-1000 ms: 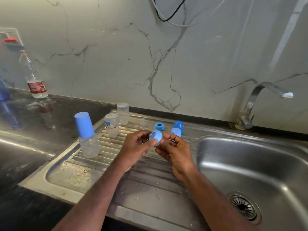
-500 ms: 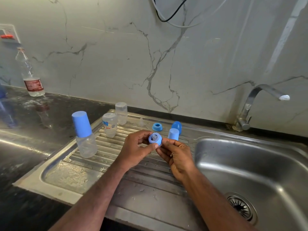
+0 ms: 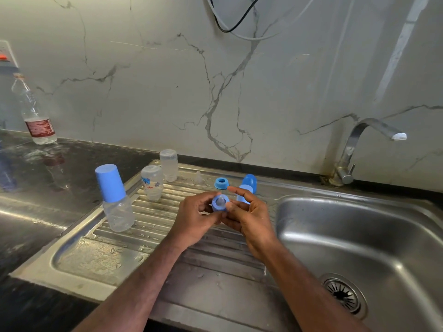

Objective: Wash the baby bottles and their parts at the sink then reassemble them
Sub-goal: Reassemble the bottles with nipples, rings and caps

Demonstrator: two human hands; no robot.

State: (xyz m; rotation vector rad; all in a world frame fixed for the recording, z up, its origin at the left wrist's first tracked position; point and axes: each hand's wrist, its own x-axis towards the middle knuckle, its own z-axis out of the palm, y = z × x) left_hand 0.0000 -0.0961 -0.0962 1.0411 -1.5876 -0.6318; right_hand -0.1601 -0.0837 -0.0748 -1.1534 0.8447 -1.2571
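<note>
Collar ring (image 3: 220, 204) with clear teat seated in it — teat tip points up toward the camera, axis tilted slightly back. Left hand (image 3: 196, 219) and right hand (image 3: 249, 219) both pinch the ring's rim, held above the drainboard (image 3: 148, 226). Ring's underside hidden by fingers; light-blue cap (image 3: 243, 196) behind partly blocked by the right hand.

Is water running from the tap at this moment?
No, the tap spout shows no stream of water under it, and both hands hold a blue ring with teat over the draining board.
</note>
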